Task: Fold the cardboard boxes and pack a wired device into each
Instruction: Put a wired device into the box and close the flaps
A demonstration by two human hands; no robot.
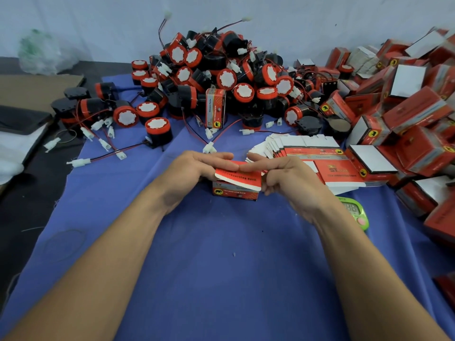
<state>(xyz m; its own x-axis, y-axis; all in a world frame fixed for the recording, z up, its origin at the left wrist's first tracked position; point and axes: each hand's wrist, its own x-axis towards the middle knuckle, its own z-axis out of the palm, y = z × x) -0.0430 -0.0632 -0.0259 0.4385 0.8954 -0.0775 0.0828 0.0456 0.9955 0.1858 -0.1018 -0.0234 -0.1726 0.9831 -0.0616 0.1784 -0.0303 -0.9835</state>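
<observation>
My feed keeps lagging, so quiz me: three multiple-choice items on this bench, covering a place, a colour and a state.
1. The flat boxes lie: A) left of the held box B) right of it C) beneath it.
2. The cloth is: A) blue B) green C) white.
3. The held box is: A) unfolded flat B) folded up, top flap not yet shut C) torn apart.
Answers: B, they fan out beside the right hand; A, blue shows all around; B, left hand and right hand press its raised flap.
</observation>
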